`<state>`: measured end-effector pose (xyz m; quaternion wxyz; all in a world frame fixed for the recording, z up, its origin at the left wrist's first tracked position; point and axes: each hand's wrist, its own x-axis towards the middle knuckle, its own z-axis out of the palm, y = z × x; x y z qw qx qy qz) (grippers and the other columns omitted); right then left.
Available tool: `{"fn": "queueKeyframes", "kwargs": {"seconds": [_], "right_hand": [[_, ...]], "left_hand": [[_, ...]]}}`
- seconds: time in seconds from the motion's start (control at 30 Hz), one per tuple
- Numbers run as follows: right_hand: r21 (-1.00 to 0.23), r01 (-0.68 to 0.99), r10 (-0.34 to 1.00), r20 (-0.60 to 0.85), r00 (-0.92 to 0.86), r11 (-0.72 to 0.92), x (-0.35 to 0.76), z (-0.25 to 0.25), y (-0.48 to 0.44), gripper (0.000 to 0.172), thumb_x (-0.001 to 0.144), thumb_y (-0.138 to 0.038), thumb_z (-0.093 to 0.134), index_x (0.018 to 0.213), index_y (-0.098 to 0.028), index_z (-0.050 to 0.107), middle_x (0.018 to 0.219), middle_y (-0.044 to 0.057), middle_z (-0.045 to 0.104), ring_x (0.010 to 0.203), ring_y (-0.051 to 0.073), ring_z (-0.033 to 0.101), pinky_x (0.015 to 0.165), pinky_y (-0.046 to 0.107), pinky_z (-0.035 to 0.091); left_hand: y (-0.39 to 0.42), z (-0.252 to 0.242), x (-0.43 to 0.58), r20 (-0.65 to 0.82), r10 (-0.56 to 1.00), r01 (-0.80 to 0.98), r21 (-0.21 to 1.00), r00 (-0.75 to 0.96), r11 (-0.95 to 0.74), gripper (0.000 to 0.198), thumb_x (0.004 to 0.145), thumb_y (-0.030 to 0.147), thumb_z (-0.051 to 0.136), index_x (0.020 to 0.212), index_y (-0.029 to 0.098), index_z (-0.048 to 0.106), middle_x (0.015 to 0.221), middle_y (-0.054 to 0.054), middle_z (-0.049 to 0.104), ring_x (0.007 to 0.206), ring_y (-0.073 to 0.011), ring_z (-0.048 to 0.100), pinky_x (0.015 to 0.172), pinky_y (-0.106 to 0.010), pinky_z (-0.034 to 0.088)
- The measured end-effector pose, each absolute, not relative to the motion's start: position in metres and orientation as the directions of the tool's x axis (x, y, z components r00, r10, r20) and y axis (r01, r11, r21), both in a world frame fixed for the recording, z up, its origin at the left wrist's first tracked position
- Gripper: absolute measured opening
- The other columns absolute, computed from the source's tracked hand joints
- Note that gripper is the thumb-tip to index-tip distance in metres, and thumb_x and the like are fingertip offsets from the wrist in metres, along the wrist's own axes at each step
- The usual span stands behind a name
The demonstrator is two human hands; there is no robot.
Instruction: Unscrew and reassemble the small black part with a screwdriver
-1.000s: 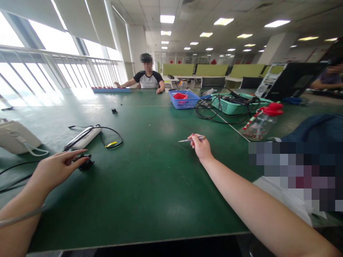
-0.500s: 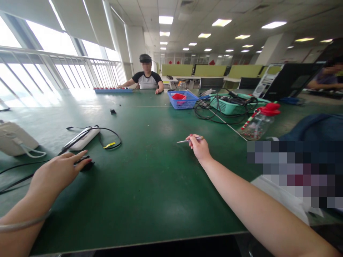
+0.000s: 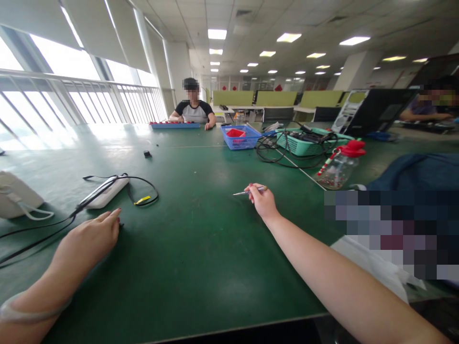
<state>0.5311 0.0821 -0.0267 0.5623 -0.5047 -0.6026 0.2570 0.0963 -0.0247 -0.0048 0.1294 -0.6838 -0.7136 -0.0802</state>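
Observation:
My left hand (image 3: 89, 240) is low over the green table (image 3: 186, 267) at the left, its fingers curved down and close together. Under the fingertips shows a sliver of a small black object (image 3: 121, 225); the hand hides the rest of it. My right hand (image 3: 263, 200) is raised right of the middle. Its fingers pinch a slim silver pen-like tool (image 3: 247, 192), whose thin tip points left and whose rear end is brass-coloured. Behind the left hand lie a white power bank-like block (image 3: 107, 192) and a black cable (image 3: 150, 182) with a yellow tag.
A small black piece (image 3: 147, 154) lies farther back. Blue (image 3: 241, 141) and green (image 3: 297, 147) baskets, tangled cables and a red-lidded bottle (image 3: 339, 169) stand at right. A white case (image 3: 17, 196) is at left. Across the table sits a person (image 3: 195, 112) beside a long blue tray (image 3: 175, 125).
My left hand has turned and closed over the small black object, now mostly hidden. The right hand keeps the silver tool almost in place. The far person's long blue tray has shifted right.

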Motion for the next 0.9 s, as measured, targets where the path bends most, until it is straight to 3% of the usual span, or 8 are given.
{"fn": "queueKeyframes", "kwargs": {"seconds": [0.1,0.3,0.63,0.9], "right_hand": [[-0.872,0.324,0.895,0.427,0.134,0.367,0.532,-0.028,0.083,0.039,0.087,-0.049,0.048,0.071,-0.019,0.068,0.055,-0.002,0.054,0.051,0.013,0.050,0.052,0.025,0.038],[-0.871,0.317,0.894,0.431,0.123,0.376,0.533,-0.030,0.084,0.038,0.089,-0.047,0.048,0.072,-0.019,0.067,0.055,-0.002,0.053,0.052,0.012,0.049,0.051,0.024,0.036],[-0.868,0.317,0.894,0.434,0.113,0.382,0.533,-0.030,0.085,0.038,0.089,-0.047,0.048,0.072,-0.019,0.067,0.055,-0.002,0.053,0.051,0.012,0.049,0.050,0.024,0.036],[-0.871,0.316,0.896,0.429,0.118,0.376,0.532,-0.029,0.084,0.037,0.088,-0.046,0.048,0.072,-0.019,0.067,0.055,-0.002,0.053,0.051,0.013,0.050,0.052,0.025,0.038]], "left_hand": [[-0.022,-0.003,0.094,0.283,0.957,0.971,-0.200,-0.067,0.128,0.054,0.092,0.041,0.027,0.130,0.012,0.052,0.119,-0.017,0.065,0.093,-0.0318,0.067,0.077,-0.039,0.048],[-0.019,0.007,0.093,0.162,0.950,0.961,-0.035,-0.265,0.274,0.053,0.092,0.050,0.023,0.122,0.021,0.055,0.101,-0.014,0.072,0.088,-0.0312,0.069,0.074,-0.037,0.048],[-0.021,0.013,0.092,0.144,0.945,0.956,0.006,-0.292,0.294,0.049,0.089,0.052,0.028,0.118,0.023,0.055,0.099,-0.011,0.072,0.084,-0.0318,0.068,0.071,-0.036,0.047],[-0.016,0.010,0.079,0.098,0.953,0.948,0.174,-0.287,0.268,0.045,0.082,0.055,0.043,0.113,0.027,0.060,0.104,0.000,0.073,0.087,-0.0235,0.067,0.071,-0.027,0.045]]}}
